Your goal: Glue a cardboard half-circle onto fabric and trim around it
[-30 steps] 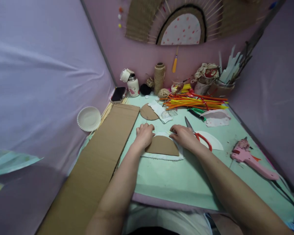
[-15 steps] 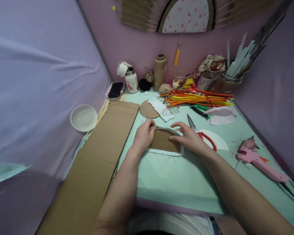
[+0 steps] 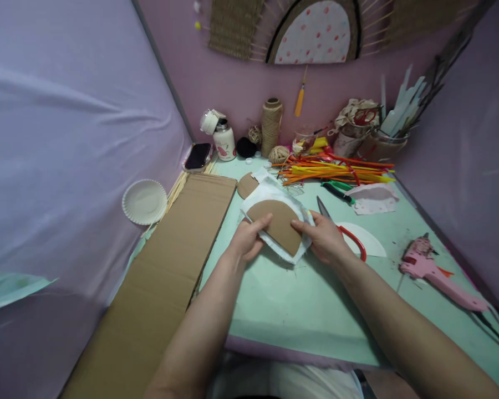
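Note:
A half-round piece of brown cardboard [image 3: 278, 221] lies on a larger piece of white cloth [image 3: 270, 193], whose edges stick out all around it. My left hand [image 3: 248, 237] grips the left side of both, thumb on top of the cardboard and fingers beneath. On the right side my right hand [image 3: 325, 237] pinches them the same way, thumb on the cardboard. The two pieces are tilted a little, with the straight edge toward me. Just beyond my right hand are red-handled scissors [image 3: 355, 239], partly covered by it, beside a white half-round piece [image 3: 372, 241].
A long cardboard sheet [image 3: 170, 244] lies left, near a paper plate [image 3: 144, 202]. Behind are a phone [image 3: 198, 157], a bottle [image 3: 224, 141], a twine spool [image 3: 271, 127], colored sticks [image 3: 336, 169] and green-handled pliers [image 3: 339, 190]. A pink glue gun [image 3: 441, 277] with its cord lies right.
The cardboard and cloth have been turned and tilted, and the cloth edge earlier folded over the curve is now spread out. Both hands have shifted to the sides, thumbs on the cardboard.

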Motion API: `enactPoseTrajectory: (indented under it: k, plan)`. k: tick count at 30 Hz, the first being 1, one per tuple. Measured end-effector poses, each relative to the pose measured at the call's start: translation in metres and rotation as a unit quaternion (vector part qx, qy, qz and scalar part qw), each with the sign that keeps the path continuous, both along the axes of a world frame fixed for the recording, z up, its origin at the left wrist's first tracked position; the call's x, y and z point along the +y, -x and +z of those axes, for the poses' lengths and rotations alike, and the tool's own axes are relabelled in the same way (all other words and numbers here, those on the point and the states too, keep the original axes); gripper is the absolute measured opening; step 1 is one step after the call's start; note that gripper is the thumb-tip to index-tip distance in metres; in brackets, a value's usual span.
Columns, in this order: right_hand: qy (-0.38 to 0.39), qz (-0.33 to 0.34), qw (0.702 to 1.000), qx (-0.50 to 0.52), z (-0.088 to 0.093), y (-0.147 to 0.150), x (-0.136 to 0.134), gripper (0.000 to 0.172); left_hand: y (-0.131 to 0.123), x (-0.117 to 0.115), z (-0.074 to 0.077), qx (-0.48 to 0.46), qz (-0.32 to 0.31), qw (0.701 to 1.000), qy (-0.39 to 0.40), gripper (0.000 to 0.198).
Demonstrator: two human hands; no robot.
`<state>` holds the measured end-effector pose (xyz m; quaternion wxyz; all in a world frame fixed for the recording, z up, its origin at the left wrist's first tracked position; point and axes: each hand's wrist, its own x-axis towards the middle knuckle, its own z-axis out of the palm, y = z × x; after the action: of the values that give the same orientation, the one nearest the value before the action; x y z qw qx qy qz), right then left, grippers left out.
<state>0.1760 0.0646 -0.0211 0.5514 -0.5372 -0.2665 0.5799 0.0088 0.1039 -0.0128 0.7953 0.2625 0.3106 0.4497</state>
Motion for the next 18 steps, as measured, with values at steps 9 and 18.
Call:
enactPoseTrajectory:
  k: [9, 18]
  plan:
    - [0.035, 0.024, 0.993, -0.106, -0.014, -0.002, -0.001, 0.032, 0.002, 0.01, -0.007, 0.021, 0.098, 0.995, 0.008, 0.04]
    - [0.048, 0.037, 0.995, -0.078, -0.011, -0.003, -0.001, 0.035, 0.008, 0.019, -0.01, 0.011, 0.127, 0.992, 0.002, 0.031]
